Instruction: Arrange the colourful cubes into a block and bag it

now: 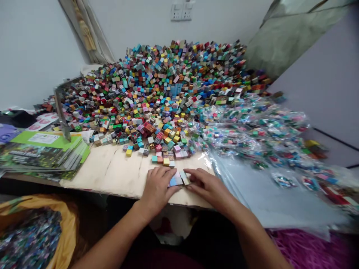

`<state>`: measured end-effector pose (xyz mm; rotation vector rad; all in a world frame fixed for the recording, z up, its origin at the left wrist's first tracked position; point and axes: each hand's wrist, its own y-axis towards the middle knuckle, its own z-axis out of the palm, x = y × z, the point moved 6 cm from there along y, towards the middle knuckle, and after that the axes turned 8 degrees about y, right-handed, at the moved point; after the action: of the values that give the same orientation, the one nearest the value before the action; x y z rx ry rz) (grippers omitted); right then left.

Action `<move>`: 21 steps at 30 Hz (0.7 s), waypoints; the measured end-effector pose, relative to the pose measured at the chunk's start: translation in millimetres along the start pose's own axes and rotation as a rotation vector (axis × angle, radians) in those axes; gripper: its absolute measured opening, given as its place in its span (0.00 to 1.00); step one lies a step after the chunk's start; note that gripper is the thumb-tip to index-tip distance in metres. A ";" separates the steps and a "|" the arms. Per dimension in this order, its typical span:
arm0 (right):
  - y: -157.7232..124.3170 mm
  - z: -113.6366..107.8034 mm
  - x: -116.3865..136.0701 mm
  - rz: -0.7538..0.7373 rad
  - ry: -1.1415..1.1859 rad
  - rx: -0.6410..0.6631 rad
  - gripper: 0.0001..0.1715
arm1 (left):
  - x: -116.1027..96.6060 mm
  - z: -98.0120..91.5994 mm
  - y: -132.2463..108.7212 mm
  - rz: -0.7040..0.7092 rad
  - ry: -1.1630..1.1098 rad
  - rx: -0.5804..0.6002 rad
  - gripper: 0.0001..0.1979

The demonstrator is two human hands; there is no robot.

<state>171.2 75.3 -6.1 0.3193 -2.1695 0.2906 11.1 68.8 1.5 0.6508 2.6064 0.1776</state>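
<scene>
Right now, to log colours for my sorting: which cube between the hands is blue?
The pale blue cube, the one nearest the left hand; the pale pink cube and grey cube beside it are not blue.

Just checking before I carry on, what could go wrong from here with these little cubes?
The small cubes between the left hand and right hand sit near the front edge of the wooden board, so one might drop off. The loose pile reaches close to them, so a knock could mix more in. The bagged cubes on the plastic sheet might slide if nudged.
</scene>
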 end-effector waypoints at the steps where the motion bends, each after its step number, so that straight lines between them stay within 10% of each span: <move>1: 1.1 2.8 1.3 0.013 -0.018 -0.002 0.24 | 1.9 -0.4 0.8 -0.002 -0.017 0.011 0.21; 7: 6.4 19.1 19.3 0.053 -0.116 0.020 0.20 | 16.6 -14.4 -5.7 0.017 0.006 0.033 0.22; 16: 59.3 13.9 60.0 -0.260 -0.166 -0.113 0.16 | 1.5 -18.6 -5.0 -0.019 0.205 0.009 0.19; 21: 51.4 6.9 41.7 -0.245 0.004 -0.134 0.13 | 12.5 -21.3 -9.6 0.001 0.167 0.015 0.20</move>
<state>125.3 116.3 19.4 0.5013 -2.1074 0.0081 -12.4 65.9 13.5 0.6680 2.7700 0.2216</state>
